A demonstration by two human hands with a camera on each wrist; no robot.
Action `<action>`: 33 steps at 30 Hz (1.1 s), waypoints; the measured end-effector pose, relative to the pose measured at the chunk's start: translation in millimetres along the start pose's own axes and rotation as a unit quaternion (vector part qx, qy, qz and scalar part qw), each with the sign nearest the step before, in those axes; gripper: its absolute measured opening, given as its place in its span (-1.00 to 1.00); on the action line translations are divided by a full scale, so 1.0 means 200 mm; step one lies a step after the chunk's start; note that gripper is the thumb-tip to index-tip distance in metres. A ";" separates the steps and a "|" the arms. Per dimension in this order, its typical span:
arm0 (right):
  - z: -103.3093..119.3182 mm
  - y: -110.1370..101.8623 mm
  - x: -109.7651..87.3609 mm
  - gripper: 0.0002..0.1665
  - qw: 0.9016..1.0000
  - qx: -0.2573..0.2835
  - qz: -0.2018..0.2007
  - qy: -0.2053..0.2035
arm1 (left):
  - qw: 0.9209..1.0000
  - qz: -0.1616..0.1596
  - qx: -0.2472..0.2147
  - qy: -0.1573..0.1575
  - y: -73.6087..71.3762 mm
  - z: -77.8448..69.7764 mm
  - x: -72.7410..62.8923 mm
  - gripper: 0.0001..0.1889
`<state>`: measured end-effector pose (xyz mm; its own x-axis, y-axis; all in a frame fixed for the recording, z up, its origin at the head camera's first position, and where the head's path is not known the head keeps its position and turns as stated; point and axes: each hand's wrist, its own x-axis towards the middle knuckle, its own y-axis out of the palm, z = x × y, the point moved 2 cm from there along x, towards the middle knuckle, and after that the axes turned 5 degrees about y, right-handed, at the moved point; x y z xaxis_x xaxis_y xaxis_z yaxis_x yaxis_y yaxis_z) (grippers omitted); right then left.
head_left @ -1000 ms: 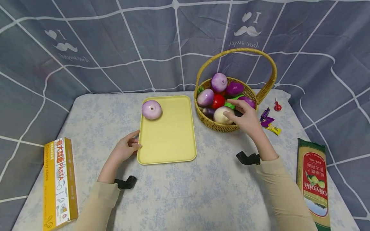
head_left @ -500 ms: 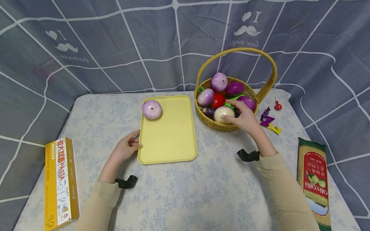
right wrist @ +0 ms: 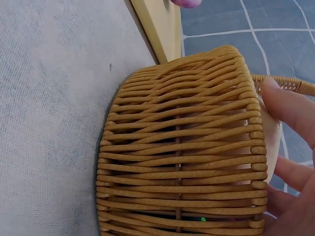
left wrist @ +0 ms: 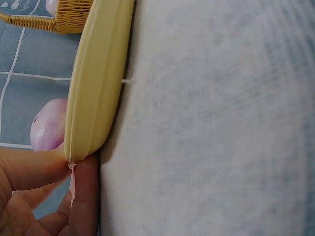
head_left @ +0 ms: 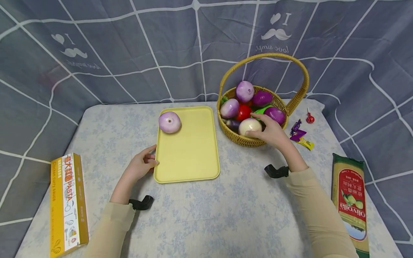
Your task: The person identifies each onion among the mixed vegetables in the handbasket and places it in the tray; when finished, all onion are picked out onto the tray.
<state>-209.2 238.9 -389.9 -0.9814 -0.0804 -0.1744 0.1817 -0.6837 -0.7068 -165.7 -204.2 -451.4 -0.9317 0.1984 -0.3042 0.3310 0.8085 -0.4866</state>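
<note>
With my left hand (head_left: 140, 165) pinching the rectangular yellow tray (head_left: 190, 154), my right hand (head_left: 271, 132) grips, inside the woven tan basket (head_left: 237, 138), a glossy round white vegetable (head_left: 249, 125) that probably wants even pressure.

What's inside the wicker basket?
A white round vegetable with the right hand on it, a red one, purple ones and something bright green. What lies beneath them is covered.

We see a pasta box (head_left: 68, 206) on the left of the patterned tablecloth (head_left: 206, 218), a spaghetti packet (head_left: 351, 204) on the right, and wrapped candies (head_left: 298, 135) near a red lollipop (head_left: 310, 118) farther back. Behind hangs a blue-grey curtain (head_left: 177, 46) with white lines.
</note>
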 end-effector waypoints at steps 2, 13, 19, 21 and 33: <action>0.00 0.00 0.00 -0.04 1.000 -0.007 0.007 0.002 | 1.000 -0.001 0.003 0.001 0.00 0.01 0.00 -0.30; -0.01 0.00 0.00 -0.05 1.000 -0.010 0.002 0.003 | 1.000 -0.001 -0.001 -0.007 0.01 0.01 0.01 -0.30; 0.03 -0.04 -0.02 -0.07 0.999 0.031 -0.023 0.001 | 1.000 0.001 0.001 -0.001 0.00 0.01 0.02 -0.31; 0.09 -0.04 -0.03 -0.11 0.998 0.055 -0.035 -0.012 | 1.000 -0.001 0.006 0.002 0.00 0.01 0.02 -0.31; 0.51 0.25 0.10 -0.21 0.975 0.195 -0.021 -0.104 | 1.000 0.002 0.007 -0.002 0.00 0.02 0.02 -0.31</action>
<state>-226.7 128.5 -359.0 -0.9862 -0.1643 0.0203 0.1437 -0.9103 -0.3882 -168.3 -206.0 -454.5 -0.9299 0.1989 -0.3093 0.3363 0.8000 -0.4969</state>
